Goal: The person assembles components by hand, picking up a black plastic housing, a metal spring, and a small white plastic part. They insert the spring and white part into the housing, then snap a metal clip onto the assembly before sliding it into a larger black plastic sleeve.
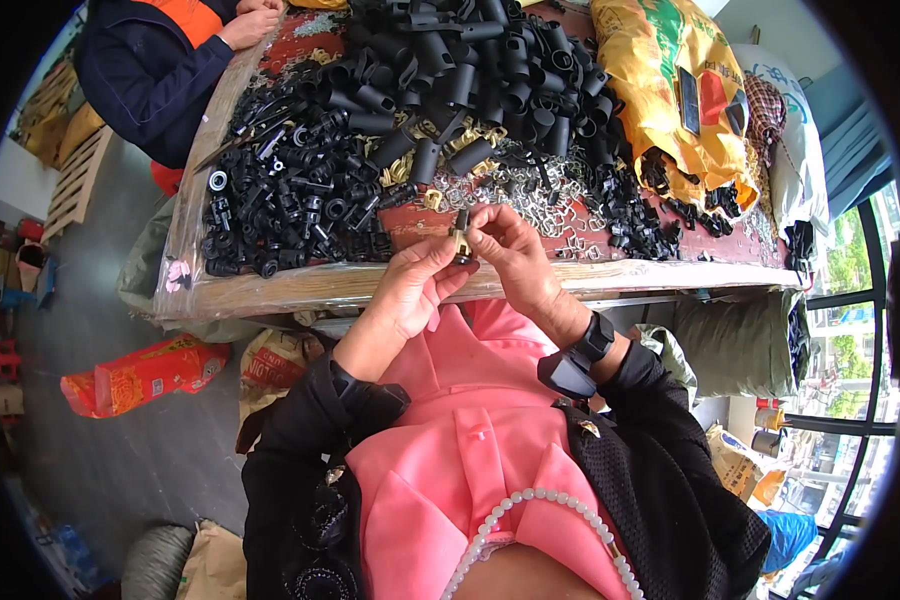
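Observation:
My left hand (pixel 415 285) and my right hand (pixel 515 255) meet just above the near edge of the table (pixel 270 290). Together they pinch a small part (pixel 461 240) made of a short black tube and a brass-coloured metal piece. The left fingers hold its lower end, the right fingertips its upper end. Beyond the hands lies a heap of black plastic tubes (pixel 470 70) and a pile of smaller black fittings (pixel 290 200). Loose silver metal clips (pixel 545 195) and brass-coloured pieces (pixel 400 170) are scattered between them.
Another person in a dark sleeve and orange vest (pixel 160 60) sits at the far left of the table. A yellow sack (pixel 670 90) spilling black parts lies at the right. A red bag (pixel 145 375) rests on the floor to my left. Windows are at the right.

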A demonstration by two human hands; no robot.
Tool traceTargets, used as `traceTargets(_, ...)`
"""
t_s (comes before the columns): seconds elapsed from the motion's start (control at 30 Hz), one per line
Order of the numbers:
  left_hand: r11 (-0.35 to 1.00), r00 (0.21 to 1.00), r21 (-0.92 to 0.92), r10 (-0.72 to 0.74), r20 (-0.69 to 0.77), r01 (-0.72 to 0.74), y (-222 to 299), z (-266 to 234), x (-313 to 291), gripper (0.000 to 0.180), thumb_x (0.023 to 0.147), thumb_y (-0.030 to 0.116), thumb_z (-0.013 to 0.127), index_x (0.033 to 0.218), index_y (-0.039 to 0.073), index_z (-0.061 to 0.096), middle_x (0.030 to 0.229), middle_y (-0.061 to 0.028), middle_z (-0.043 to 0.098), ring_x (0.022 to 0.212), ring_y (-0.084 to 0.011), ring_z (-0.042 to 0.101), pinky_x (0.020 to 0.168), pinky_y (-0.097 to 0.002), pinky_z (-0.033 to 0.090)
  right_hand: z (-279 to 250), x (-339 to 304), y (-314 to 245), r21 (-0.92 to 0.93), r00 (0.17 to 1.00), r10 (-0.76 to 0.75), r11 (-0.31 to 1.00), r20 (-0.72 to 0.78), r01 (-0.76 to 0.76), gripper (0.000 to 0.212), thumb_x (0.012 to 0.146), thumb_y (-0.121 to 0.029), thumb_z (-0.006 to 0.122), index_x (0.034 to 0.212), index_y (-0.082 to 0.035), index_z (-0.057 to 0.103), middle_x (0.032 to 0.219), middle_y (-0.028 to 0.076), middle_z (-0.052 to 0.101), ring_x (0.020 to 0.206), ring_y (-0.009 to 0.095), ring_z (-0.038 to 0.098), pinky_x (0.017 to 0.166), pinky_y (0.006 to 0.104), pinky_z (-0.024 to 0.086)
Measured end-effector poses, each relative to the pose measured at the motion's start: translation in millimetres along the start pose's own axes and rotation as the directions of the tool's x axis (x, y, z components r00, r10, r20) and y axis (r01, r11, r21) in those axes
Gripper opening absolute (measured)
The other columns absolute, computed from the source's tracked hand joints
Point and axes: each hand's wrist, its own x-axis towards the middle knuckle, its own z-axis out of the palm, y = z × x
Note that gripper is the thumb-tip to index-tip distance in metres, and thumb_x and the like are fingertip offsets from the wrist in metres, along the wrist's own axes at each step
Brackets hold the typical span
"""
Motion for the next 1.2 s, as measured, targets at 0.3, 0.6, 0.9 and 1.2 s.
traceTargets(0.3, 0.978, 0.998, 0.206, -0.011, -0.069, 0.025, 13, 0, 5, 0.019, 0.078, 0.013, 0.055, 0.092, 0.001, 0.055, 0.084, -0.0089, 0.059, 0.075, -0.0176, 0.059, 0.066, -0.0230, 0.049, -71, 41, -9, -0.775, 0.983, -0.180, 0.618, 0.029, 0.135, 0.017, 0.075, -0.012, 0.059, 0.088, -0.004, 0.052, 0.074, 0.005, 0.053, 0.069, 0.014, 0.053, 0.060, 0.0264, 0.043)
traceTargets(0.6, 0.980, 0.992, 0.194, -0.023, -0.125, 0.047, 2, -4, 11, 0.020, 0.078, 0.015, 0.055, 0.092, 0.001, 0.055, 0.084, -0.0090, 0.059, 0.074, -0.0153, 0.059, 0.064, -0.0215, 0.048, -88, 73, 14, -0.985, 0.943, -0.285, -0.037, 0.172, 0.169, 0.021, 0.068, -0.019, 0.062, 0.081, -0.006, 0.052, 0.076, 0.011, 0.051, 0.072, 0.030, 0.053, 0.061, 0.0401, 0.043)
traceTargets(0.9, 0.981, 0.992, 0.191, -0.012, -0.128, 0.037, 3, -4, 10, 0.019, 0.079, 0.014, 0.055, 0.093, 0.002, 0.055, 0.084, -0.0079, 0.059, 0.075, -0.0145, 0.059, 0.065, -0.0214, 0.047, -83, 60, 9, -0.882, 0.972, -0.198, 0.426, 0.126, 0.201, 0.018, 0.069, -0.010, 0.063, 0.079, -0.005, 0.048, 0.067, 0.005, 0.051, 0.060, 0.018, 0.052, 0.056, 0.0274, 0.043)
traceTargets(1.2, 0.979, 0.996, 0.203, 0.034, -0.081, -0.017, 3, 6, 8, 0.019, 0.079, 0.014, 0.056, 0.094, 0.003, 0.055, 0.084, -0.0068, 0.059, 0.076, -0.0139, 0.058, 0.067, -0.0204, 0.046, -47, 24, -13, 0.044, 0.978, 0.117, 0.991, 0.175, -0.127, 0.013, 0.077, -0.006, 0.058, 0.088, -0.002, 0.053, 0.075, 0.000, 0.055, 0.065, 0.007, 0.052, 0.060, 0.0184, 0.043)
